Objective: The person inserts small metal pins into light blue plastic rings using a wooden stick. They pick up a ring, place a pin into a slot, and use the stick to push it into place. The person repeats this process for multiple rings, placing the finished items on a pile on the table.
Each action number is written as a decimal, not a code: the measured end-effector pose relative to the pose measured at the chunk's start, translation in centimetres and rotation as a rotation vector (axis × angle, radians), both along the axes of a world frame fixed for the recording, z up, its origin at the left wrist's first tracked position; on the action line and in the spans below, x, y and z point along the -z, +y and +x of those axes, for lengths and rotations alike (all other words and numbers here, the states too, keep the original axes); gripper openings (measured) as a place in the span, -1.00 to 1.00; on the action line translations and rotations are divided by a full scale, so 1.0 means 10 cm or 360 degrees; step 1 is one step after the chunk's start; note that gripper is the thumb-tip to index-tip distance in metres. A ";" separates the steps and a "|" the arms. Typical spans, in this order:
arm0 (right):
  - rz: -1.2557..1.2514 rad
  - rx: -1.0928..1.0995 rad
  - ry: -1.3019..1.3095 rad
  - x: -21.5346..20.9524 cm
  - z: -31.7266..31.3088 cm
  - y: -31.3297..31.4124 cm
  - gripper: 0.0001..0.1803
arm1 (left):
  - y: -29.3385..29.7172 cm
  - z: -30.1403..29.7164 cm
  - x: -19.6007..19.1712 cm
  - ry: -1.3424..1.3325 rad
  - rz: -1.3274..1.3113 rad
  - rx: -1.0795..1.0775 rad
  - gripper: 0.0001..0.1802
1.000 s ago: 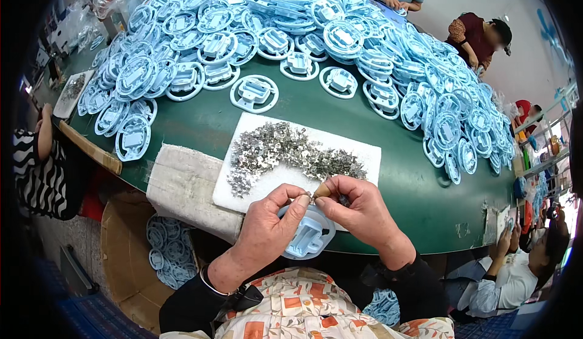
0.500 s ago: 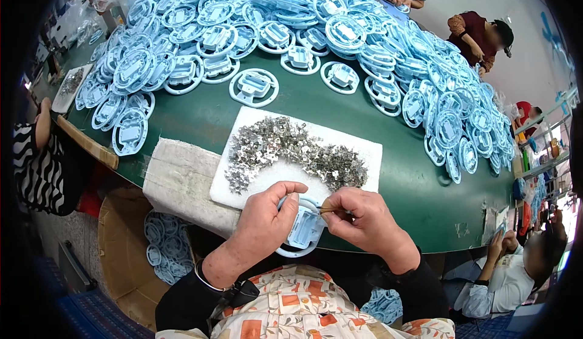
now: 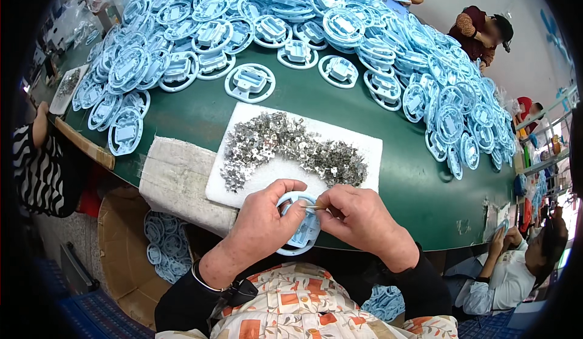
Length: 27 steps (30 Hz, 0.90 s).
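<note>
My left hand [image 3: 265,219] is closed on the left side of a light blue plastic ring-shaped part [image 3: 304,237], tilted at the table's near edge. Its thumb lies over the part's upper inside. From the right, my right hand [image 3: 364,220] pinches a thin metal tool [image 3: 312,208], whose tip reaches the part beside my left thumb. Whatever sits at the tip is too small to make out. Just beyond both hands lies a white foam board [image 3: 282,181], with a heap of small silvery metal clips [image 3: 267,147] on it.
Many similar blue parts [image 3: 346,26] are piled across the far side of the green table [image 3: 419,193]. A worn whitish block [image 3: 176,169] adjoins the board at left. Below stands a cardboard box [image 3: 121,242] holding blue parts. Other people [image 3: 504,272] sit around.
My left thumb has moved right over the part, closer to the tool. The tool's tip now reaches further left across the part. My right fingers have shifted slightly left.
</note>
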State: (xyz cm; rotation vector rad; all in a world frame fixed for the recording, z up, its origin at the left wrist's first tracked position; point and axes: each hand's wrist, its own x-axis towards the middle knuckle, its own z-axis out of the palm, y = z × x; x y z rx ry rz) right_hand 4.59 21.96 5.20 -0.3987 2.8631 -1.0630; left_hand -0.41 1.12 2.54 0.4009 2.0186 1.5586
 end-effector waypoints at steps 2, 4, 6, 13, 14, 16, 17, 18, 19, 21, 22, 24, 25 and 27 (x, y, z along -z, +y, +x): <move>-0.0169 0.0119 -0.0080 -0.03 0.03 0.00 -0.86 | 0.00 0.01 0.06 -0.0012 0.0067 -0.0024 -0.70; -0.0226 0.0155 -0.0121 -0.06 0.07 0.00 -0.85 | 0.00 0.01 0.11 -0.0054 0.0110 -0.0044 -0.70; -0.0173 0.0108 -0.0121 -0.08 0.11 0.00 -0.85 | -0.01 0.00 0.14 -0.0126 0.0131 -0.0058 -0.70; 0.0203 -0.0079 0.0194 -0.06 0.18 -0.20 -0.87 | 0.00 0.00 0.09 -0.0100 0.0086 -0.0062 -0.71; 0.0238 -0.0113 0.0223 -0.06 0.17 -0.21 -0.87 | 0.00 0.00 0.07 -0.0109 0.0090 -0.0067 -0.72; 0.0216 -0.0130 0.0228 -0.04 0.16 -0.21 -0.87 | 0.00 0.00 0.06 -0.0084 0.0128 -0.0083 -0.75; 0.0159 -0.0114 0.0204 -0.03 0.15 -0.20 -0.87 | 0.00 0.00 0.07 -0.0050 0.0162 -0.0096 -0.76; 0.0102 -0.0098 0.0180 -0.03 0.15 -0.18 -0.87 | 0.00 0.01 0.09 -0.0017 0.0196 -0.0108 -0.78; 0.0008 -0.0028 0.0145 -0.04 0.15 -0.15 -0.87 | 0.01 0.00 0.11 0.0003 0.0214 -0.0092 -0.79; -0.0182 0.0113 0.0076 -0.06 0.13 -0.10 -0.87 | 0.00 -0.02 0.15 0.0043 0.0249 -0.0058 -0.82; -0.0197 0.0200 0.0122 -0.05 0.12 -0.09 -0.87 | -0.01 -0.01 0.15 0.0013 0.0243 -0.0041 -0.83; -0.0226 0.0373 0.0214 -0.02 0.09 -0.06 -0.86 | -0.02 0.01 0.16 -0.0046 0.0232 -0.0005 -0.84; -0.0226 0.0375 0.0237 -0.01 0.07 -0.05 -0.86 | -0.04 0.00 0.05 0.0002 0.0171 0.0040 -0.83; -0.0244 0.0368 0.0247 0.00 0.07 -0.07 -0.87 | -0.02 0.00 -0.01 0.0012 0.0168 0.0064 -0.83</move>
